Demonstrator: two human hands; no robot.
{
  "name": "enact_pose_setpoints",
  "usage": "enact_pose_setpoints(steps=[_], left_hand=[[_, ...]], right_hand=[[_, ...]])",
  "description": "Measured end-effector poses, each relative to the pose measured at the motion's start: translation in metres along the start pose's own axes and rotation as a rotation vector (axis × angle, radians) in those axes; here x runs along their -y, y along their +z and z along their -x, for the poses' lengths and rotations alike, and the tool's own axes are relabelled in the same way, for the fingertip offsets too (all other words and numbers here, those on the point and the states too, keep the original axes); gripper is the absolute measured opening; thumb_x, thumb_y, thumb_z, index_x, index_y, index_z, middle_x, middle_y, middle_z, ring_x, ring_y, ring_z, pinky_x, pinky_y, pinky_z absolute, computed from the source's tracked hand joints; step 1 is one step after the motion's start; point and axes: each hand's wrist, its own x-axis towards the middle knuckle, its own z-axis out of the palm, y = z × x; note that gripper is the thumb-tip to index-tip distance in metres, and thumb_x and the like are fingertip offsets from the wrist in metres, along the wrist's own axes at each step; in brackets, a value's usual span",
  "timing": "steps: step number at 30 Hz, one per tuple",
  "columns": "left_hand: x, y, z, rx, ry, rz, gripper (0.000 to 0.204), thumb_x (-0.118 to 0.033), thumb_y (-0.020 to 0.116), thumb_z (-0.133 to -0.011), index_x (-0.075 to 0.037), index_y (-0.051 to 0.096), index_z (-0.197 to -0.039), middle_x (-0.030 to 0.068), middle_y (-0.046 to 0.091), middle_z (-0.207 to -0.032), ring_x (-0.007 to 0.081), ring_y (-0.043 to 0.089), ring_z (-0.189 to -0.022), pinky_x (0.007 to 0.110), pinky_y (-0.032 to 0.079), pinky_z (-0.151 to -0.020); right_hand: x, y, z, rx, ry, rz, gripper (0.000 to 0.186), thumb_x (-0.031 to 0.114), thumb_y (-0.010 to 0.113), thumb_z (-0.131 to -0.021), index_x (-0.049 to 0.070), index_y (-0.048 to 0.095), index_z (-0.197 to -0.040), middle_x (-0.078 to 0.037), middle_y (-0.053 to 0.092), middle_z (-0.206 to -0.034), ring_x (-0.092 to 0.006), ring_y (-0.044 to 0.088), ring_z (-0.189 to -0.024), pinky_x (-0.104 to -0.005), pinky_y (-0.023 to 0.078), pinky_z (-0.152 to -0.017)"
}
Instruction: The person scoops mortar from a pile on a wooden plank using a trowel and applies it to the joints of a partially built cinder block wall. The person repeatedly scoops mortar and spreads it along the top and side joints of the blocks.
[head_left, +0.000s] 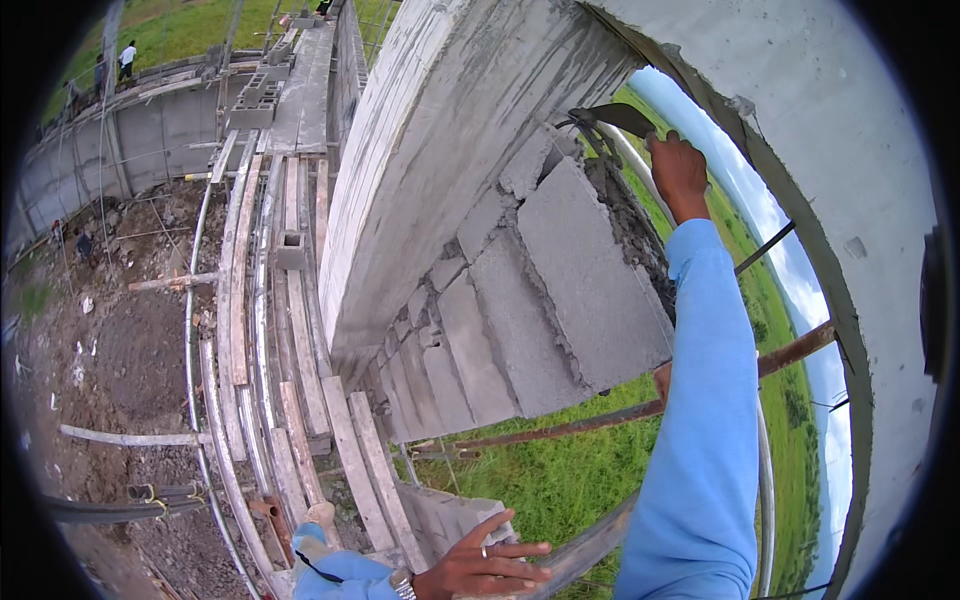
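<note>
My right hand (680, 172) grips the handle of a trowel (624, 119). Its dark blade lies at the far end of a concrete block wall (592, 265), close to the concrete column (415, 165). Rough grey mortar (622, 205) runs along the top edge of the blocks beneath my right forearm. At the lower middle, my left hand (483, 562) has its fingers spread and nothing in them. It wears a ring and a wristwatch (402, 583), and hovers beside a grey beam or pole (590, 548).
Scaffold planks (240, 270) and metal poles run along the left, high above rubble-strewn ground (130, 340). Hollow blocks (255, 100) are stacked on the far planks, with one single block (290, 250) nearer. A rusty pole (560, 425) crosses behind the wall. Distant people (127, 60) stand at the upper left.
</note>
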Motion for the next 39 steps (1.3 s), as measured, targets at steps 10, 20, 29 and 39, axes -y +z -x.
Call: enact_pose_setpoints(steps=[10,20,29,39], left_hand=[[-0.005,0.018,0.024,-0.194,-0.501,0.410,0.039,0.000,0.069,-0.096,-0.009,0.068,-0.134,0.0110,0.073,-0.135,0.0383,0.060,-0.139,0.061,0.018,-0.134],[-0.002,0.018,0.023,-0.097,-0.265,0.189,0.044,0.001,0.072,-0.095,-0.014,0.067,-0.136,0.0068,0.072,-0.138,0.0394,0.061,-0.137,0.063,0.014,-0.135],[-0.002,0.022,0.017,-0.149,-0.314,0.287,0.047,0.002,0.072,-0.093,-0.016,0.067,-0.136,0.0061,0.072,-0.138,0.0381,0.062,-0.136,0.062,0.013,-0.136],[-0.003,0.017,0.009,-0.096,-0.254,0.177,0.047,0.002,0.073,-0.093,-0.016,0.068,-0.136,0.0050,0.071,-0.140,0.0376,0.062,-0.136,0.062,0.016,-0.135]], right_hand=[[-0.009,-0.021,-0.018,-0.003,0.091,0.007,0.016,0.013,0.063,-0.095,0.009,0.079,-0.097,-0.017,0.074,-0.106,-0.0366,0.075,-0.095,-0.0505,0.061,-0.079],[-0.019,-0.040,-0.020,0.102,0.005,0.013,0.022,0.007,0.067,-0.092,0.008,0.080,-0.109,-0.019,0.073,-0.115,-0.0356,0.074,-0.102,-0.0512,0.060,-0.085],[0.004,-0.042,-0.017,0.025,0.089,0.028,0.018,0.016,0.065,-0.095,0.008,0.080,-0.101,-0.017,0.072,-0.113,-0.0353,0.073,-0.101,-0.0492,0.062,-0.081],[0.014,-0.067,-0.008,0.010,-0.114,0.141,0.018,0.018,0.066,-0.092,0.008,0.081,-0.092,-0.013,0.072,-0.103,-0.0327,0.074,-0.097,-0.0477,0.062,-0.076]])
